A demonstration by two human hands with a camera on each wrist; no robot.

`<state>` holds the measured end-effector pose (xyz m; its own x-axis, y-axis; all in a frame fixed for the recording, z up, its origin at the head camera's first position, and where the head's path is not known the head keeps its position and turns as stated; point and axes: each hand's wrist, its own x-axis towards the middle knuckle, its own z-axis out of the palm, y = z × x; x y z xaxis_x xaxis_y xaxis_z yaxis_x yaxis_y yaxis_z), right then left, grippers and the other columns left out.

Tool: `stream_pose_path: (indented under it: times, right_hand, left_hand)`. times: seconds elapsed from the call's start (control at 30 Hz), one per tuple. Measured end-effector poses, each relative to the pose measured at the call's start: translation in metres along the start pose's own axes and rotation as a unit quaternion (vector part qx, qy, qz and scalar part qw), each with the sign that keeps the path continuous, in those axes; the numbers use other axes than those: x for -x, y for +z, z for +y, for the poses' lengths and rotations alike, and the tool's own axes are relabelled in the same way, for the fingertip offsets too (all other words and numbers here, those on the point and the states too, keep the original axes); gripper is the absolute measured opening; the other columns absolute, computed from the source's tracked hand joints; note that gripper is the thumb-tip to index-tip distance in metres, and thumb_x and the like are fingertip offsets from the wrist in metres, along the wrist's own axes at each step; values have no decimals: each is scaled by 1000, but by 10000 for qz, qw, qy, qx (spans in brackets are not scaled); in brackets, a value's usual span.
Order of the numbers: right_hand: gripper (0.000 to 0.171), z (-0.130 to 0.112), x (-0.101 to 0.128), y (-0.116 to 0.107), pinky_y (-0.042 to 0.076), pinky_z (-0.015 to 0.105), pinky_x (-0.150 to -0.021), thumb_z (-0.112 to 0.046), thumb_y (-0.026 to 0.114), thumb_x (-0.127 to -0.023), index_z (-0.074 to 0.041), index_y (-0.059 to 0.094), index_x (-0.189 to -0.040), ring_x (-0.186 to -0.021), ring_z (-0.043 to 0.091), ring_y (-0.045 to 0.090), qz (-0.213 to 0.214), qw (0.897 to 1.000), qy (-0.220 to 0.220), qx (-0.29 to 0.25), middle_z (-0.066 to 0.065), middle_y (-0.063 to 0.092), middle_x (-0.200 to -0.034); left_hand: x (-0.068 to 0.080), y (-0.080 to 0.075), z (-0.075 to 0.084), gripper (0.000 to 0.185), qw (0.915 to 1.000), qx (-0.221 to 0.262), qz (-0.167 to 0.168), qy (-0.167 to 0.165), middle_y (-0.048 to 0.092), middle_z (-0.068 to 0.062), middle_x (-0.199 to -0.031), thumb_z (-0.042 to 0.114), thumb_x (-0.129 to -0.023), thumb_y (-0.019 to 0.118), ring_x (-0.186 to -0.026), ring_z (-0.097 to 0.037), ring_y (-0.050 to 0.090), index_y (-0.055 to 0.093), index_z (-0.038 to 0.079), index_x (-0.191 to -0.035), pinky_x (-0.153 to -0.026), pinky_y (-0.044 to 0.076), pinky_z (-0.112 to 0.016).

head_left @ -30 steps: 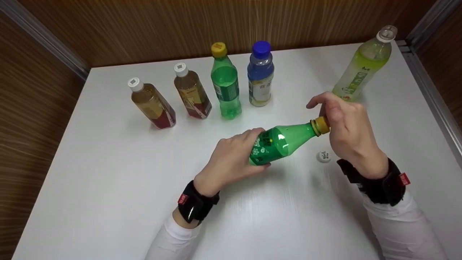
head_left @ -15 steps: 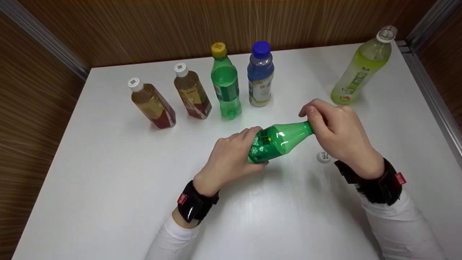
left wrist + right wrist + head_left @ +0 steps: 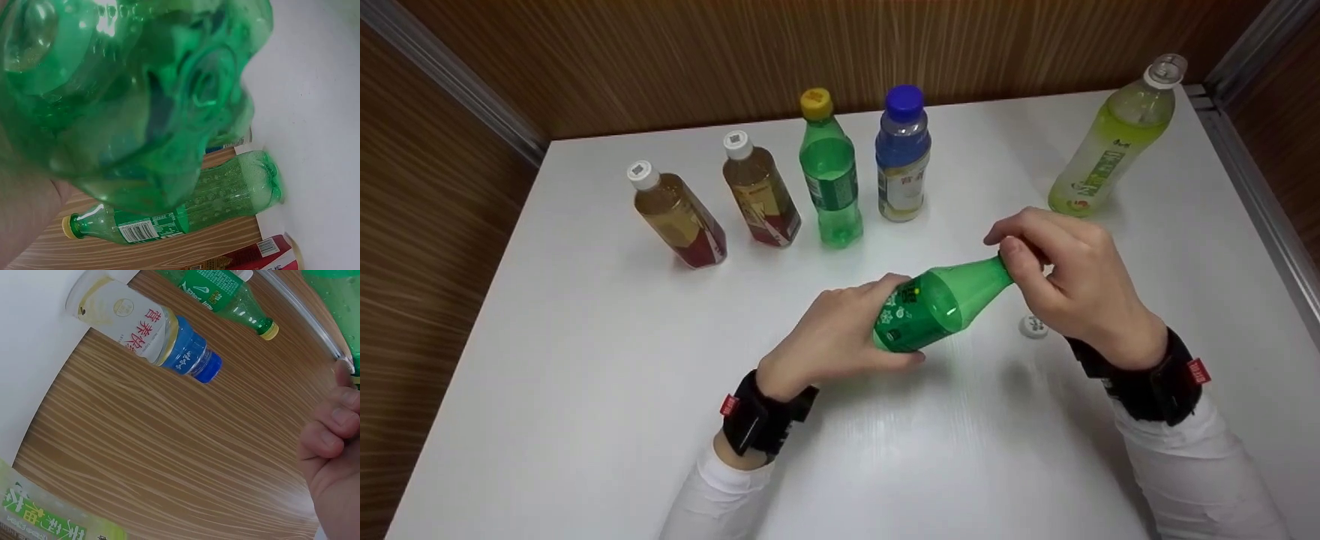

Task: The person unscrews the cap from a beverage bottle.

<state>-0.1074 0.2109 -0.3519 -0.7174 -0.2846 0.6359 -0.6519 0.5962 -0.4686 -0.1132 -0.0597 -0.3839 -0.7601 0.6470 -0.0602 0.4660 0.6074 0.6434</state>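
A green soda bottle [image 3: 919, 311] is held tilted above the table, its neck pointing up and to the right. My left hand [image 3: 840, 326] grips it around the lower body; its base [image 3: 205, 84] looms large in the left wrist view. At the neck end, my right hand [image 3: 1069, 277] pinches the cap between thumb and curled index finger. The fingers cover the cap in the head view. Fingers [image 3: 332, 427] also show beside the bottle's neck in the right wrist view. Below the right hand, a loose white cap [image 3: 1033, 325] lies on the table.
Behind stand two brown drink bottles [image 3: 679, 221] [image 3: 761, 195] with white caps, a yellow-capped green bottle [image 3: 831, 180] and a blue-capped bottle [image 3: 903, 157]. An uncapped yellow-green bottle [image 3: 1110, 146] stands at the right rear. Wood-grain panels [image 3: 697, 60] border the white table [image 3: 607, 360].
My right hand has closed over the yellow cap, which showed a second ago. Most recently, the green bottle has rolled slightly in my left hand and its body has dipped a little.
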Motion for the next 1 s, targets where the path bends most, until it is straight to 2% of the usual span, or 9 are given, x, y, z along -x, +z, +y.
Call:
stream_pose_path:
  times: [0.13, 0.23, 0.3, 0.4, 0.47, 0.53, 0.67, 0.87, 1.0]
  right_hand:
    - [26, 1, 1, -1, 32, 17, -61, -16, 52, -96, -2, 73, -99, -64, 6, 41, -22, 9997, 224, 84, 5, 56, -68]
    - [45, 2, 1, -2, 30, 20, -58, -36, 43, -104, -3, 74, -101, -60, 8, 39, -34, 9972, 747, 30, 4, 47, -63]
    - [66, 3, 0, -3, 29, 22, -56, -56, 35, -108, -4, 75, -101, -58, 8, 37, -132, 9934, 1139, -103, 4, 43, -60]
    - [84, 3, -1, -2, 30, 23, -54, -75, 27, -104, -6, 75, -102, -57, 10, 40, -456, 9854, 1627, -219, 4, 44, -60]
    - [79, 2, -2, -1, 35, 22, -56, -70, 30, -106, -5, 75, -103, -58, 11, 45, -763, 9808, 1792, -108, 5, 52, -62]
    - [63, 0, -4, -1, 38, 22, -57, -54, 36, -112, -5, 75, -102, -60, 12, 48, -962, 9777, 1868, 42, 6, 57, -64]
    - [39, -3, -5, 1, 38, 21, -52, -25, 45, -112, -7, 76, -98, -55, 9, 44, -1011, 9774, 1838, 275, 2, 52, -59]
    - [32, -4, -4, 1, 33, 16, -48, -13, 48, -108, -4, 75, -93, -49, 4, 37, -708, 9895, 1218, 332, -2, 47, -55]
    - [26, -2, -3, -1, 32, 15, -48, -7, 51, -104, -3, 75, -94, -51, 3, 37, -451, 9966, 624, 283, 0, 52, -57]
  left_hand:
    - [0, 1, 1, 74, 9997, -169, 148, 15, 74, -1, -123, 47, -83, 86, -106, -17, 71, 54, 18, -143, -92, 59, -39]
    - [1, 4, 3, 72, 9957, -751, 538, 115, 75, -2, -121, 47, -84, 85, -101, -17, 73, 54, 16, -142, -84, 61, -39]
    - [1, 7, 4, 72, 9866, -1356, 886, 217, 75, -3, -119, 46, -84, 85, -98, -18, 74, 55, 14, -140, -78, 63, -39]
    - [2, 10, 5, 73, 9632, -2313, 1336, 303, 75, -5, -117, 47, -83, 85, -94, -19, 75, 55, 11, -140, -72, 64, -37]
    - [3, 11, 5, 76, 9495, -2737, 1506, 304, 76, -6, -118, 49, -83, 86, -94, -20, 76, 55, 10, -140, -70, 64, -36]
    - [3, 11, 5, 78, 9439, -2899, 1557, 288, 76, -7, -119, 50, -83, 86, -94, -21, 76, 55, 9, -141, -70, 64, -35]
    - [2, 10, 5, 75, 9546, -2586, 1452, 277, 76, -7, -118, 48, -83, 85, -95, -21, 76, 55, 10, -141, -71, 64, -37]
    - [2, 6, 5, 73, 9833, -1527, 968, 199, 75, -7, -118, 45, -84, 85, -96, -21, 75, 54, 11, -141, -76, 64, -41]
    - [2, 3, 4, 73, 9955, -770, 534, 105, 75, -6, -122, 46, -84, 84, -101, -20, 73, 53, 14, -142, -84, 62, -41]
